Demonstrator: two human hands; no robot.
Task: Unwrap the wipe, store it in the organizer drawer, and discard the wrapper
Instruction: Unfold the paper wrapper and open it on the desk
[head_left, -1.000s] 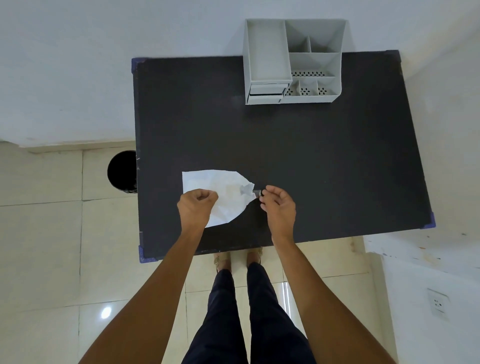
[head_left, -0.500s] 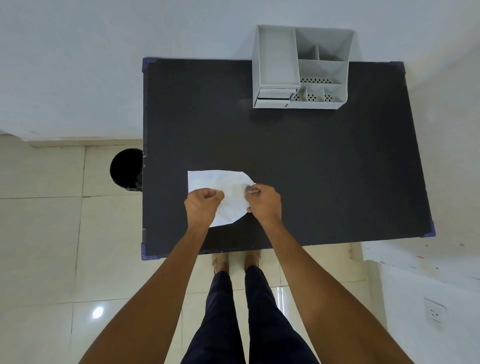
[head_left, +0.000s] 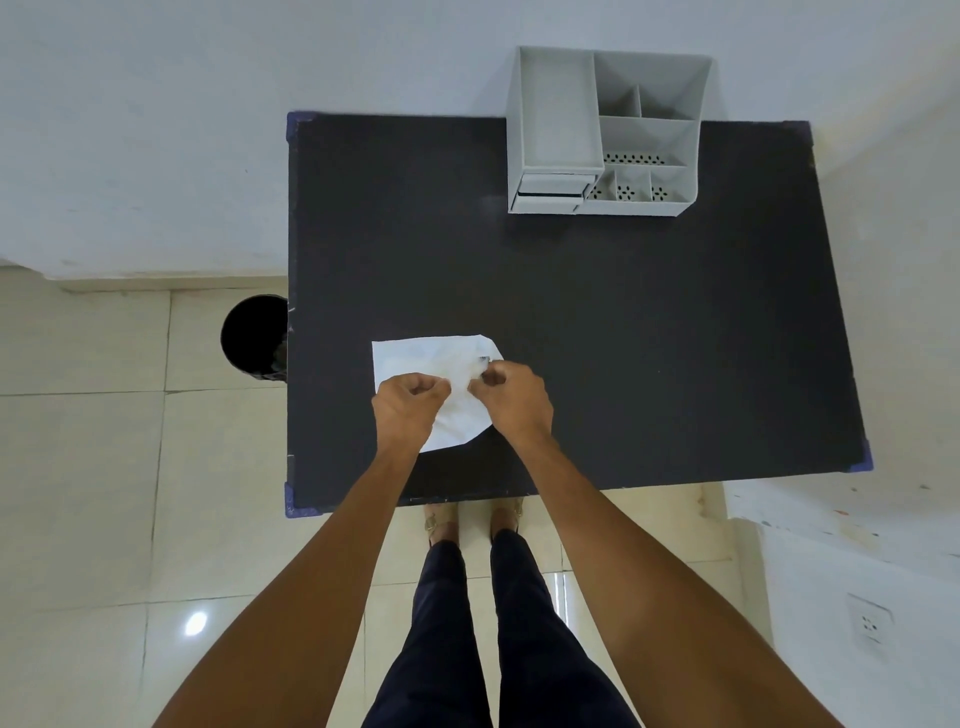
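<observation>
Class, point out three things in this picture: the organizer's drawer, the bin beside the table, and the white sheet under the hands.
Drawer (head_left: 553, 185): head view, on its front panel.
Bin (head_left: 253, 332): head view, on its dark opening.
White sheet (head_left: 415, 356): head view, on its bare upper left part.

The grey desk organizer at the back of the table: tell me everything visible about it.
The desk organizer looks like pale grey plastic. It stands upright at the far edge of the black table, against the white wall. Its left side has one long open tray above a small drawer, which looks slightly pulled out. Its right side has several open compartments, some with perforated floors. All look empty. Neither hand touches it.
</observation>
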